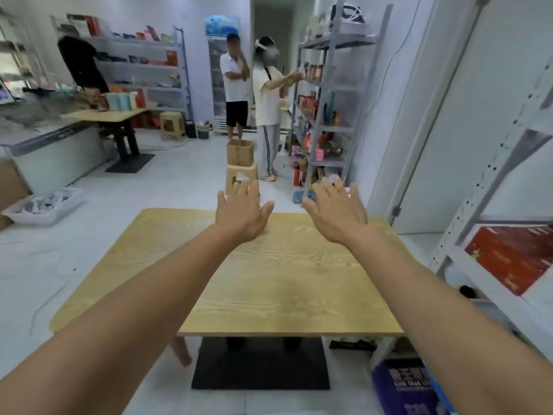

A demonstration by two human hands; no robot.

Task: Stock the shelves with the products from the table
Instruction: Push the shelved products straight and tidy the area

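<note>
Both hands out flat over the far edge of the surface (284, 283): left hand (242, 215) and right hand (336, 215) had fingers spread, holding nothing. Pale wood-grain top looked bare, no products on it. Red boxes (508, 256) sat on the grey metal shelf (490, 202) at right. Likely done; check for leftovers before stopping.

Bright even light, soft blur, warped edges

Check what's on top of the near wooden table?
Nothing rests on the wooden table; left hand and right hand hover open above it. The forearms cover strips of its surface.
</note>
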